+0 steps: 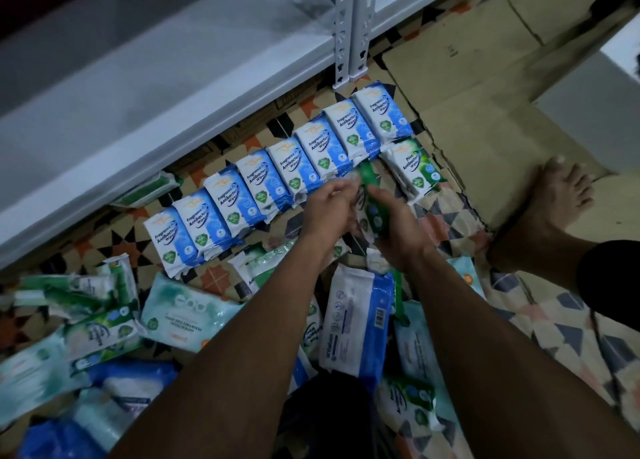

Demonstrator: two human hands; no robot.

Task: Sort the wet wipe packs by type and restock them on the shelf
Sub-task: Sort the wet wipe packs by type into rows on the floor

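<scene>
Green pack (372,202) at frame centre, gripped between both hands | left hand (329,212) pinches its left side | right hand (398,230) clasps its right | blue row (277,178) just beyond.

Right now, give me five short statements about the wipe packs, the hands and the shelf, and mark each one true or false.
1. The blue packs lie in a row on the floor below the shelf. True.
2. Both hands hold a green pack. True: the left hand and right hand grip it together.
3. One green Pine pack lies at the right end, beside the blue row. True.
4. The shelf is already stacked with blue packs. False: no packs show on it.
5. The person wears shoes. False: the bare foot rests on flattened cardboard.
</scene>
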